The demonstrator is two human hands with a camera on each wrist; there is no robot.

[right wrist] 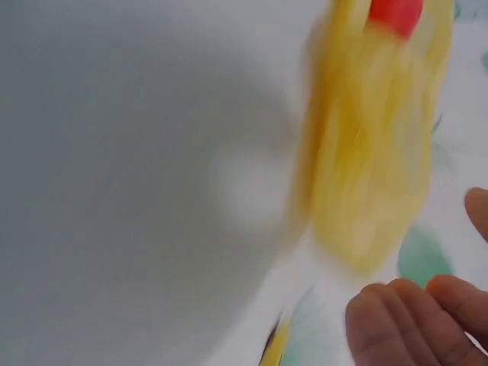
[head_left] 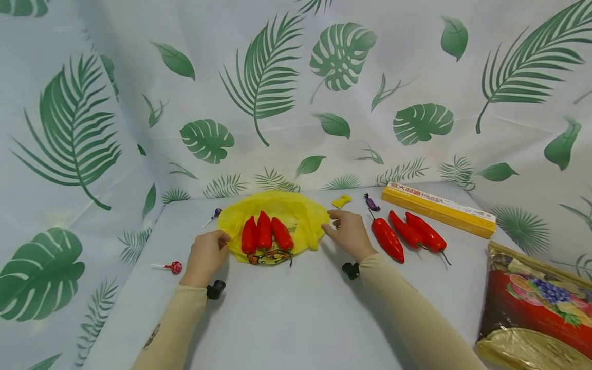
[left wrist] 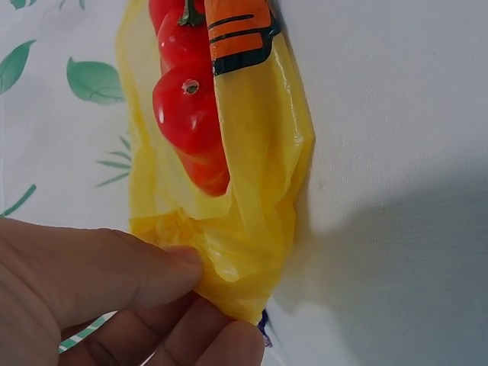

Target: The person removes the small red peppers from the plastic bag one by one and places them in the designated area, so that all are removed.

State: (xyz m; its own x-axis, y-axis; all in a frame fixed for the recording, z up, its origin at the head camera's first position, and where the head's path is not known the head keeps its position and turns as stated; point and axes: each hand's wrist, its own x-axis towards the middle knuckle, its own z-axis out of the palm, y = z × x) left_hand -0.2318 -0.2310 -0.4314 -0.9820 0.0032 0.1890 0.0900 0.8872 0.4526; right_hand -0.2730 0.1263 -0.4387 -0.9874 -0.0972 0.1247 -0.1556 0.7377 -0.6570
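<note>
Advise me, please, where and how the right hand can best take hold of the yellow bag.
Best probably to pinch the yellow bag at its right edge, coming from the right. The film looks thin and loose there, clear of the red peppers at its middle. The right hand is beside this edge, and the left hand pinches the opposite end.

I've got bare tabletop (head_left: 277,318) between the forearms (head_left: 178,318), free passage up to the yellow bag (head_left: 303,226); rightward, loose peppers (head_left: 406,229) and the long box (head_left: 438,210) block me; leftward, a red lollipop (head_left: 176,267).
</note>
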